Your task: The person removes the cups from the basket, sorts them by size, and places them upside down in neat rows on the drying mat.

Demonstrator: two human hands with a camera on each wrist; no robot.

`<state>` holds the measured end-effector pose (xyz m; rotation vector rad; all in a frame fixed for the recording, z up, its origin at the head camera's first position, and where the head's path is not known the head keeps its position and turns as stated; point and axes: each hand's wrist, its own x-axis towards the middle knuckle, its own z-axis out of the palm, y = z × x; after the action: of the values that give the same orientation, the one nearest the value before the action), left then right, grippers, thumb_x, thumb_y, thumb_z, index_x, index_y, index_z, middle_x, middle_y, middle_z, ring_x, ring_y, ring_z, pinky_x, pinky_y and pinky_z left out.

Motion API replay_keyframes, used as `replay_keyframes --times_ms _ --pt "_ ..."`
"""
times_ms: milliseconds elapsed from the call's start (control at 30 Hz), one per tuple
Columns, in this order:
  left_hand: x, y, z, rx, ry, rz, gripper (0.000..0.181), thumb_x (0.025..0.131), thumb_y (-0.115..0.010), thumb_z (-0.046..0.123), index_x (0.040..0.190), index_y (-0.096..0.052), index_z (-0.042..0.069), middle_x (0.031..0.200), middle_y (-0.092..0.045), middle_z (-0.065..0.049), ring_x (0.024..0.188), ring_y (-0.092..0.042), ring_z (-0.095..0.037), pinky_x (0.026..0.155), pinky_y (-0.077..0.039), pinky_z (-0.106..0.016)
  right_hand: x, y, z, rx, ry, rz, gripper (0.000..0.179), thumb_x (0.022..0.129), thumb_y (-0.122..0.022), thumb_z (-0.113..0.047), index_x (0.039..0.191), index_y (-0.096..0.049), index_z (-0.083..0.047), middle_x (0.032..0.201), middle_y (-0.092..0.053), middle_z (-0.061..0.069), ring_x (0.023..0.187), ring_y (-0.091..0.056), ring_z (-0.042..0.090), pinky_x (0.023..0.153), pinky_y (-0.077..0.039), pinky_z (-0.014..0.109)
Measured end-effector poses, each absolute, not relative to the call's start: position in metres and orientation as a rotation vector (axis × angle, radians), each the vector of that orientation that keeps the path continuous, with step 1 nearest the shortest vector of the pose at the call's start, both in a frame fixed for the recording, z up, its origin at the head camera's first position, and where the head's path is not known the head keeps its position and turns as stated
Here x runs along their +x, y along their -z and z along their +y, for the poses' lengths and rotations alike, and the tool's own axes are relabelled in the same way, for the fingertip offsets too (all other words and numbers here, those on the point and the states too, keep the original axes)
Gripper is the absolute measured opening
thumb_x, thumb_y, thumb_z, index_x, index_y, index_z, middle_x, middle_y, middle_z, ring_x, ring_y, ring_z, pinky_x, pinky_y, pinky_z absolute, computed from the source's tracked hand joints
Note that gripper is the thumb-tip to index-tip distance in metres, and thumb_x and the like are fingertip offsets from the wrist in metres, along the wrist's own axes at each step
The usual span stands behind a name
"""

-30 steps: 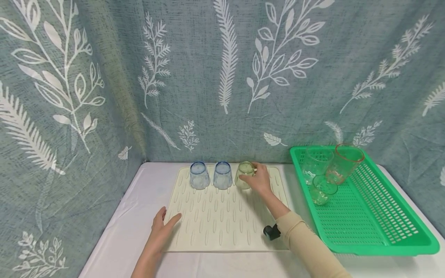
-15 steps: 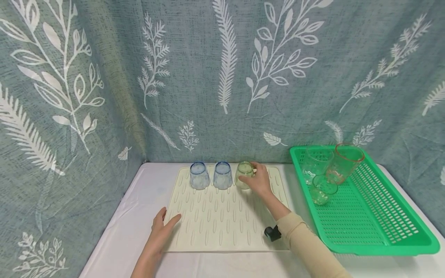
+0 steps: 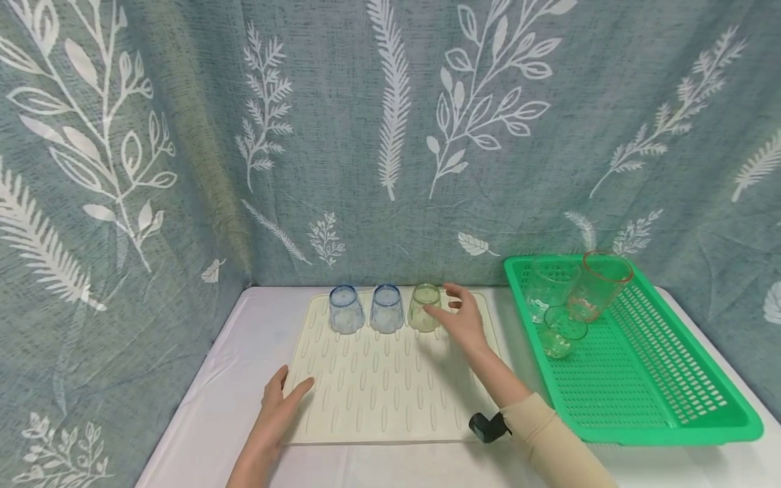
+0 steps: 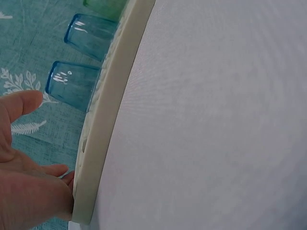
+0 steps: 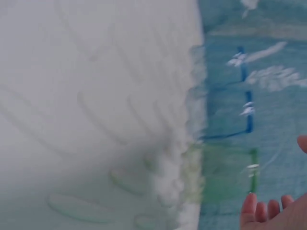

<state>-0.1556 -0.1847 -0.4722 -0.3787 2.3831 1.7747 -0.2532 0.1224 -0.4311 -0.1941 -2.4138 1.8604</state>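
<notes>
Three upside-down glasses stand in a row along the back of a cream ridged mat (image 3: 366,400). Two have blue rims: the left blue glass (image 3: 346,310) and the middle blue glass (image 3: 387,310). To their right is a green glass (image 3: 422,317). My right hand (image 3: 465,322) is just right of the green glass, its fingers spread away from it; the thumb overlaps the glass in the head view. The right wrist view is blurred, with the fingertips near the green rim. My left hand (image 3: 277,413) is by the mat's left edge, thumb and fingers apart, holding nothing.
A green plastic basket (image 3: 689,434) sits right of the mat. In its back left part are a clear tumbler (image 3: 546,291), a red-rimmed tumbler (image 3: 601,288) and a small green-rimmed glass (image 3: 558,339). A patterned curtain (image 3: 342,135) hangs close behind.
My right hand has let go of the green glass and drawn slightly to the right. The green glass stays upside down on the mat. My left hand has kept its place.
</notes>
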Motion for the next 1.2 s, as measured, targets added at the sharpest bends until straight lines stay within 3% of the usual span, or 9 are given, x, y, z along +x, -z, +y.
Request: replay_keyframes --times_ms 233,500,1033,1100,1200 --pt "-0.157 0.472 -0.185 -0.383 -1.77 2.382 0.093 0.097 -0.057 0.031 0.15 0.009 -0.01 0.154 0.001 -0.036 0.142 0.001 -0.051 0.113 -0.005 -0.064 -0.226 0.408 0.134 -0.206 -2.154 -2.233 0.061 0.089 -0.071 -0.018 0.143 -0.044 -0.009 0.139 -0.044 0.01 0.118 -0.044 0.027 0.097 -0.043 0.046" --pt "-0.156 0.471 -0.185 -0.383 -1.754 2.382 0.094 0.097 -0.057 0.031 0.149 0.009 -0.01 0.154 0.002 -0.036 0.142 0.002 -0.052 0.113 -0.005 -0.064 -0.202 0.384 0.167 -0.152 -2.289 -2.113 0.052 0.094 -0.064 -0.013 0.141 -0.043 -0.008 0.137 -0.042 0.007 0.114 -0.047 0.017 0.095 -0.045 0.033" --pt "-0.158 0.472 -0.184 -0.403 -1.738 2.38 0.094 0.097 -0.057 0.031 0.149 0.008 -0.011 0.154 0.001 -0.037 0.142 0.001 -0.051 0.114 -0.006 -0.062 -0.177 0.378 0.259 -0.195 -2.044 -2.242 0.061 0.093 -0.068 -0.03 0.144 -0.04 -0.015 0.132 -0.04 -0.008 0.111 -0.046 0.007 0.086 -0.047 0.018" --pt "-0.158 0.472 -0.183 -0.401 -1.733 2.383 0.094 0.097 -0.057 0.031 0.149 0.008 -0.011 0.154 0.001 -0.037 0.142 0.001 -0.051 0.114 -0.006 -0.062 -0.175 0.381 0.268 -0.226 -1.969 -2.279 0.064 0.093 -0.068 -0.033 0.146 -0.038 -0.014 0.134 -0.039 -0.006 0.11 -0.045 0.007 0.084 -0.046 0.019" --pt "-0.158 0.471 -0.183 -0.391 -1.729 2.385 0.094 0.097 -0.057 0.031 0.149 0.008 -0.011 0.154 0.001 -0.037 0.142 0.0 -0.051 0.114 -0.006 -0.062 -0.173 0.383 0.279 -0.276 -1.838 -2.342 0.073 0.092 -0.068 -0.037 0.15 -0.032 -0.012 0.141 -0.036 0.003 0.114 -0.042 0.013 0.088 -0.043 0.03"
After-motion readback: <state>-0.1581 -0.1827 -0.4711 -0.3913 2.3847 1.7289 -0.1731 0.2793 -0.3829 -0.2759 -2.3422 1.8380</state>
